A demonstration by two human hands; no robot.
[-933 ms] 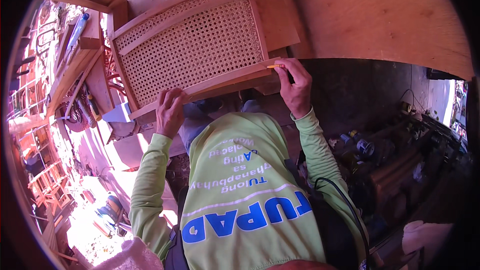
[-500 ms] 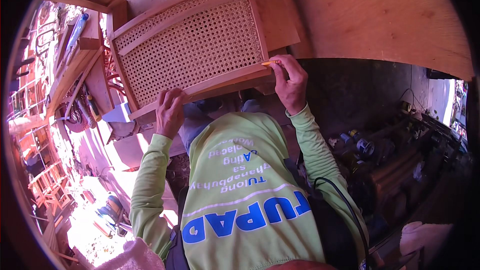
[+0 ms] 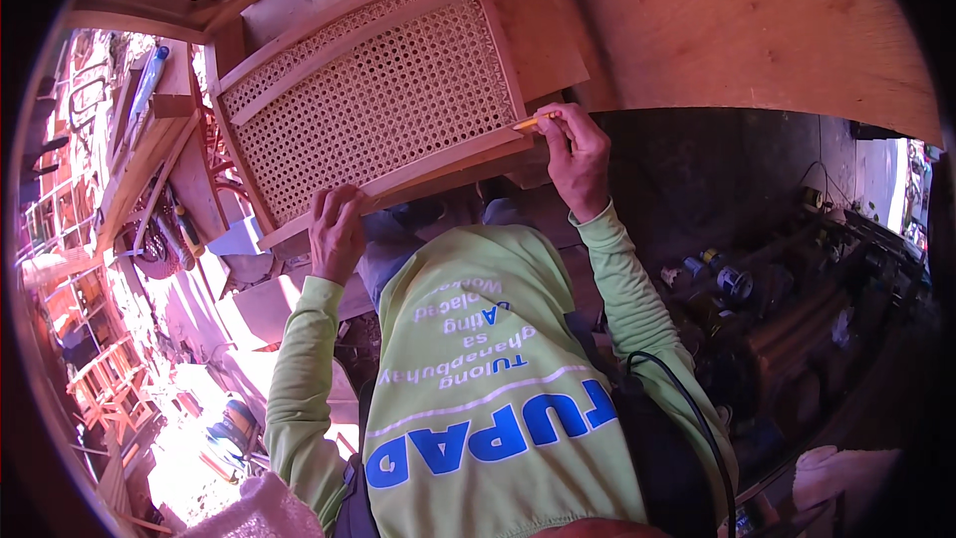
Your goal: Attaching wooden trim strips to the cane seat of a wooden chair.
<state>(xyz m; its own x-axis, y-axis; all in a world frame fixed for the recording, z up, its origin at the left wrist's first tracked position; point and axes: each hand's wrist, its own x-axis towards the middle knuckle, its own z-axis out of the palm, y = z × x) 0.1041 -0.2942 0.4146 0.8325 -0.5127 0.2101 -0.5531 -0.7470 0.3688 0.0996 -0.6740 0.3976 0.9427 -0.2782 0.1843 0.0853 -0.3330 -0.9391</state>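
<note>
A woven cane panel point(image 3: 373, 95) in a wooden frame lies in front of me. One loose-looking wooden strip point(image 3: 358, 40) crosses its far part, and another wooden strip point(image 3: 438, 167) runs along the near edge. My left hand point(image 3: 337, 234) is closed over the left part of the near strip, its thumb hidden. In my right hand point(image 3: 580, 161) a yellow pencil point(image 3: 535, 122) is pinched between thumb and fingers. Its tip points left, at the right end of the near strip; whether it touches the wood I cannot tell.
A large plywood sheet point(image 3: 757, 30) spans the upper right. To the left are a blue-handled tool point(image 3: 149, 75), pliers point(image 3: 185, 224) and stacked wood pieces point(image 3: 149, 154). Power tools point(image 3: 732, 282) sit in the dark lower right. A black cable point(image 3: 687, 399) crosses my right sleeve.
The cane panel and strips appear slightly farther left in the picture. More of the pencil shows beside my right fingers. My left hand keeps its hold on the near strip.
</note>
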